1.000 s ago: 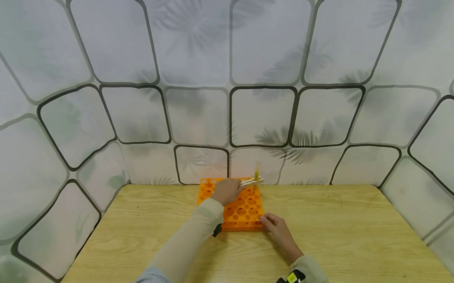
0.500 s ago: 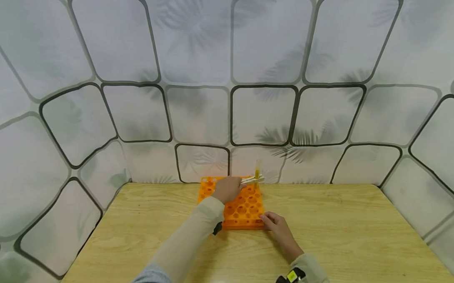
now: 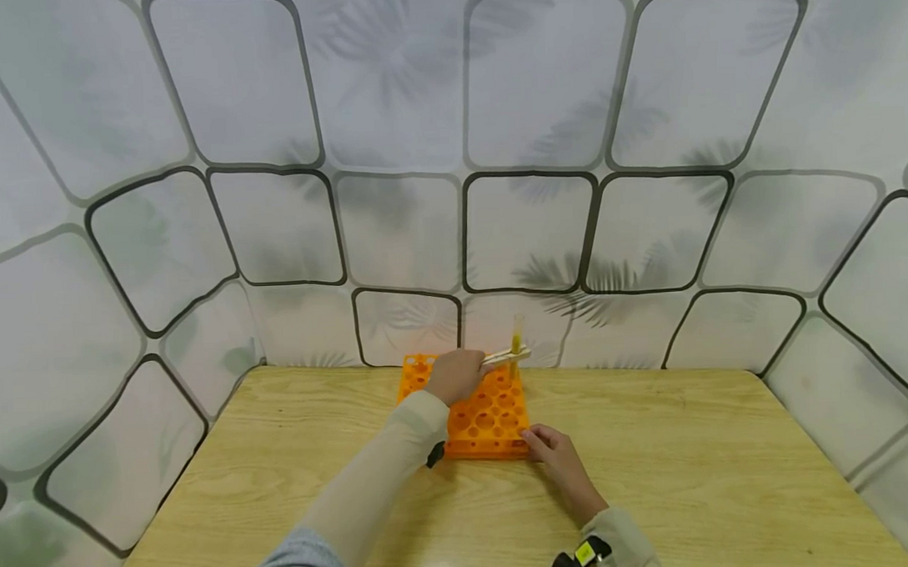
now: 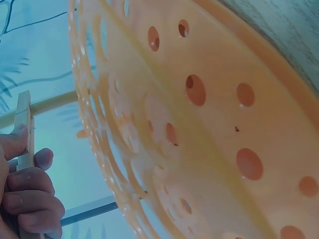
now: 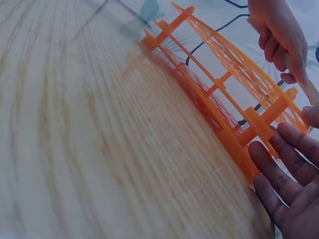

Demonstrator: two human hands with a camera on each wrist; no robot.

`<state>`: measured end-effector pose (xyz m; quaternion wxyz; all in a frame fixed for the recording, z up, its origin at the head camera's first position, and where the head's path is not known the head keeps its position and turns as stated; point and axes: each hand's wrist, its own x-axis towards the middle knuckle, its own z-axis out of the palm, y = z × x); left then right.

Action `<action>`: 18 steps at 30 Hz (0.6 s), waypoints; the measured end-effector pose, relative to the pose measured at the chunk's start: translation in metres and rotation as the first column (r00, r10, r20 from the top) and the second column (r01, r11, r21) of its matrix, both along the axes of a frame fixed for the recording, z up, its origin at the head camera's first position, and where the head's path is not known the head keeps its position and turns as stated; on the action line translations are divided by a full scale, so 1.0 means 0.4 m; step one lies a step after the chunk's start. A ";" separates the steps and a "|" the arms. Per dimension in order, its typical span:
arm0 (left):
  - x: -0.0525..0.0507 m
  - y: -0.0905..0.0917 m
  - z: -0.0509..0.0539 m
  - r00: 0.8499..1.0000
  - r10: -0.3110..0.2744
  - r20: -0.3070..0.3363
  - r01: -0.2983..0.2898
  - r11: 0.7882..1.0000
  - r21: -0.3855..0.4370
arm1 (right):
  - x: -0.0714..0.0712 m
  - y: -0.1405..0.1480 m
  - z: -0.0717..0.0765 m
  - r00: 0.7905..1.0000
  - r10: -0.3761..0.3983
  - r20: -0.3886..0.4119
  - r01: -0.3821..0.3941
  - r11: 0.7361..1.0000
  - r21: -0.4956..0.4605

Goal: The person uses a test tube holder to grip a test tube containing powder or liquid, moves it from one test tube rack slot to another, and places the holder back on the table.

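"At the back of the pale wood-grain table (image 3: 655,443), what did the head view give us?"

"We had the orange plastic rack (image 3: 490,452) full of round holes, and at its far right corner one nearly upright clear tube (image 3: 517,344) with yellow inside. Our left hand (image 3: 456,377) gripped a pale wooden clamp (image 3: 505,358) that held the tube."

"How far along were we?"

"Tube and rack were together; freeing the tube from the clamp, we judged, was not yet done. Our cream left sleeve (image 3: 385,457) hid part of the rack, and the white patterned wall (image 3: 531,231) stood close behind."

"And the left wrist view?"

"Our fingers were closed on the clamp. The rack filled most of it and hid the tube's lower end, so we could not tell whether it was seated."

"The right wrist view?"

"Our right hand (image 3: 561,463) laid nearly straight fingers against the rack's near right corner, not wrapped round it."
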<state>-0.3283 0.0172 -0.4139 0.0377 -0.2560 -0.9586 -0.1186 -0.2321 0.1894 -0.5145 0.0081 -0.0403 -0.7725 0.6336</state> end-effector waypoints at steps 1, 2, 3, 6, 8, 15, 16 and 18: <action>-0.001 0.001 0.001 1.000 -0.001 -0.006 0.001 1.000 -0.005 | 0.000 0.000 -0.001 1.000 0.000 0.000 0.000 1.000 0.003; -0.002 0.001 0.002 1.000 -0.002 -0.014 0.002 1.000 -0.011 | -0.001 0.000 -0.001 1.000 -0.001 0.001 0.001 1.000 0.004; -0.003 0.001 0.002 1.000 -0.003 -0.023 0.002 1.000 -0.016 | -0.002 0.000 -0.003 1.000 -0.001 0.004 0.001 1.000 0.004; -0.005 0.001 0.003 0.999 -0.006 -0.044 0.005 1.000 -0.025 | -0.005 0.002 -0.006 1.000 -0.001 0.009 0.001 1.000 0.005; -0.005 0.001 0.004 0.999 -0.008 -0.049 0.007 1.000 -0.023 | -0.006 0.002 -0.007 1.000 0.000 0.012 0.000 1.000 -0.001; -0.003 0.000 0.014 0.998 -0.008 -0.066 0.006 1.000 -0.024 | -0.004 0.002 -0.005 1.000 -0.004 0.018 0.004 1.000 0.005; -0.002 0.000 0.015 0.998 -0.008 -0.069 0.006 1.000 -0.026 | -0.003 0.002 -0.004 1.000 -0.004 0.019 0.004 1.000 0.003; -0.001 -0.001 0.018 0.998 -0.007 -0.067 0.005 1.000 -0.025 | -0.003 0.002 -0.003 1.000 -0.003 0.022 0.003 1.000 0.002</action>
